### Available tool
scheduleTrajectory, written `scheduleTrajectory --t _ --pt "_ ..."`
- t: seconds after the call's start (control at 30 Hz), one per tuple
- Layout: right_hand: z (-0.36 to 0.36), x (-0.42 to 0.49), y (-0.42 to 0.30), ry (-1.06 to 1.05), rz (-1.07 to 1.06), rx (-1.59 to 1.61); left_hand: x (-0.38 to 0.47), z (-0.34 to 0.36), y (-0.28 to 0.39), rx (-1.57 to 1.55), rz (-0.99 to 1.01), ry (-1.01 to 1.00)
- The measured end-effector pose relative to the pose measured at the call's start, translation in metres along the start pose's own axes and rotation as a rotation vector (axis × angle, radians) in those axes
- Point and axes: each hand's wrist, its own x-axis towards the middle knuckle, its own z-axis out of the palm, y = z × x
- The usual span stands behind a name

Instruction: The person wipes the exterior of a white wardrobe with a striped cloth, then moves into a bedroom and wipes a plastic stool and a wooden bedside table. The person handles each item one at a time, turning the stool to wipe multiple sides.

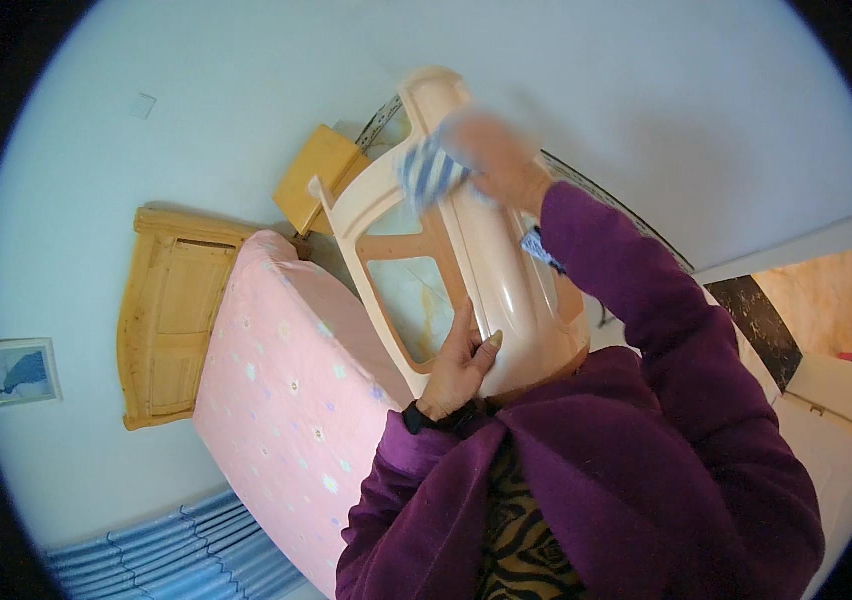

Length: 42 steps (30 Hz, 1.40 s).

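Observation:
A glossy beige plastic frame [505, 292] with large openings, perhaps part of a rack or stool, stands tilted in front of my body. My left hand [460, 364] grips its near edge, thumb on the smooth curved panel and fingers by the opening. My right hand [497, 154], blurred, presses a blue-and-white striped cloth [430, 171] against the upper part of the frame. A small patterned label or piece [542, 249] shows on the frame beside my right sleeve.
A bed with a pink floral sheet [283, 360] and a wooden headboard [178, 322] is at the left. Behind the frame stands a yellow wooden cabinet [321, 176] by the wall. Blue curtains [186, 551] hang lower left; a white cabinet [838, 397] is at the right.

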Motion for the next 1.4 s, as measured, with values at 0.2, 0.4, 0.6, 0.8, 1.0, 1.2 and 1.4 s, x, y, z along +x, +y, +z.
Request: scheduleTrajectory --t 0.2,0.4,0.6,0.8,1.0,1.2,1.4 --pt "-0.016 0.003 -0.028 -0.022 0.47 0.058 -0.006 0.002 0.008 0.012 0.045 0.002" --pt "0.008 -0.013 -0.029 -0.003 0.007 0.093 -0.01 0.001 0.009 -0.008 0.017 0.027" --pt "0.029 -0.019 0.115 0.207 0.557 0.245 -0.018 0.005 0.023 0.02 -0.027 0.051" --pt "0.027 -0.086 0.152 0.006 0.818 0.153 -0.02 0.017 0.031 0.023 0.09 0.144" --pt "0.041 -0.005 0.149 0.35 0.673 0.594 -0.023 0.016 0.034 -0.038 0.018 0.151" --pt "0.043 -0.127 0.071 -0.321 0.724 0.282 -0.022 0.021 0.027 -0.013 0.021 0.23" --pt "-0.004 -0.209 0.067 -0.765 0.484 0.413 -0.014 0.028 0.018 -0.152 0.042 0.341"
